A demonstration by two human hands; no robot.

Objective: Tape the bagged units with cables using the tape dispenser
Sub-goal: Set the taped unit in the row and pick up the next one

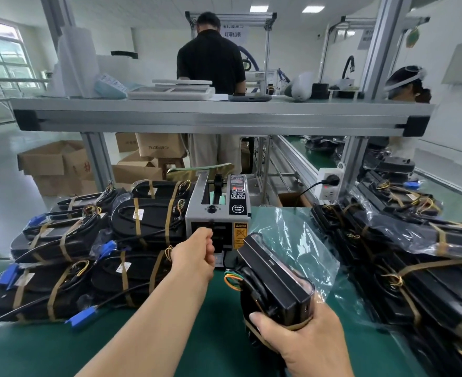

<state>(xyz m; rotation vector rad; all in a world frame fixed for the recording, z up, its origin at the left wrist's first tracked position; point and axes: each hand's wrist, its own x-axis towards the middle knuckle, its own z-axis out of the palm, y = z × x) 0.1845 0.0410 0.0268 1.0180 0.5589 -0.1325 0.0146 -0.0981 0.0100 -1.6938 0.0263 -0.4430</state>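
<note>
Left hand (197, 251) curled at tape dispenser (216, 213) outlet (strip hidden, grip unclear); right hand (300, 338) grips bagged unit (273, 278) beside it. Pull strip straight, band cable (249, 281) tight.

1. A bare strip of green table (47, 352) runs between the left pile (69, 270) of taped units and the right pile (415, 268).
2. The tape dispenser (216, 216) blocks its far end.
3. A shelf (197, 115) spans overhead.
</note>
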